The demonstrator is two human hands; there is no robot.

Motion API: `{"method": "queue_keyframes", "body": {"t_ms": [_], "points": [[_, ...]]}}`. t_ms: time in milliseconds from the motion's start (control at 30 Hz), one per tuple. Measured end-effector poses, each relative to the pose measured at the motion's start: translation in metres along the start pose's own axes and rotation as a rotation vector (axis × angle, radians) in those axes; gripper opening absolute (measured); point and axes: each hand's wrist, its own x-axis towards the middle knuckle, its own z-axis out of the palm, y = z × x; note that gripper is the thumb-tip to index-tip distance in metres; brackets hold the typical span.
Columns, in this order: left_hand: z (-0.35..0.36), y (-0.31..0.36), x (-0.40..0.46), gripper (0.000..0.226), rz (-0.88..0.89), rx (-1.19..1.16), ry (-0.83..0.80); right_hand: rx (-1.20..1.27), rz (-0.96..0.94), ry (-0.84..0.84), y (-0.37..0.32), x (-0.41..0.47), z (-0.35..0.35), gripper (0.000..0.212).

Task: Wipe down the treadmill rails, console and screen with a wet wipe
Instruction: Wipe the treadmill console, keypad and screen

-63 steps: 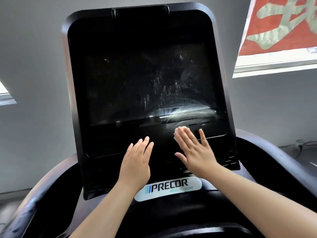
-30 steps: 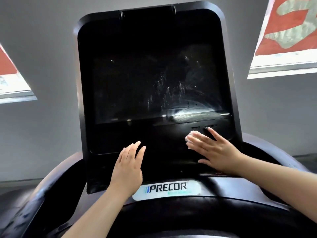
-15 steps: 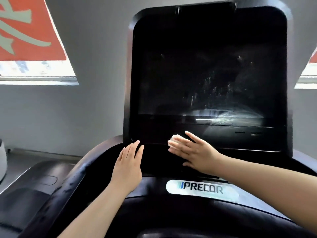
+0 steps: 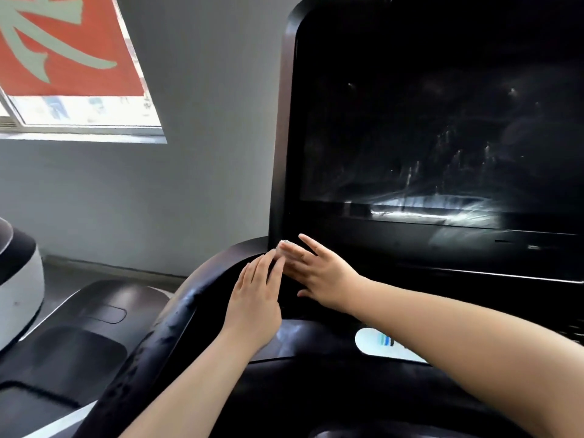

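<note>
Just beyond the fingertips of the right hand [image 4: 319, 273], the upright black glossy console panel [image 4: 410, 254] is blocking any forward path. Its tall dark side frame [image 4: 279, 153] is rising right above those fingers. The left hand [image 4: 256, 298] is crowding them from the near side, touching. Under both palms the curved black padded rail [image 4: 177, 314] is closing off the way down. Leftward of the fingers, room is lying open toward the grey wall [image 4: 189, 184].

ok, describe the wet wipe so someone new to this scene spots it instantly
Start at the big black treadmill console and go to its bottom left corner, where the two hands meet. The wet wipe is the small whitish wad under the right hand's fingertips, the only pale thing against the dark plastic there.
</note>
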Motion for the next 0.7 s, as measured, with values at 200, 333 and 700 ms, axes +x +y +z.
{"method": "queue_keyframes", "body": {"t_ms": [200,333,700], "points": [[0.004,0.015,0.010,0.063,0.095,-0.003,0.046,-0.067,-0.101,0.059,0.008,-0.063,0.035,0.063],[0.006,0.040,0.020,0.077,0.144,-0.029,0.027,0.043,-0.036,0.094,0.032,-0.130,0.063,0.063],[0.030,0.138,0.043,0.066,0.367,-0.039,0.038,0.236,0.095,-0.085,0.104,-0.342,0.111,0.054]]}}
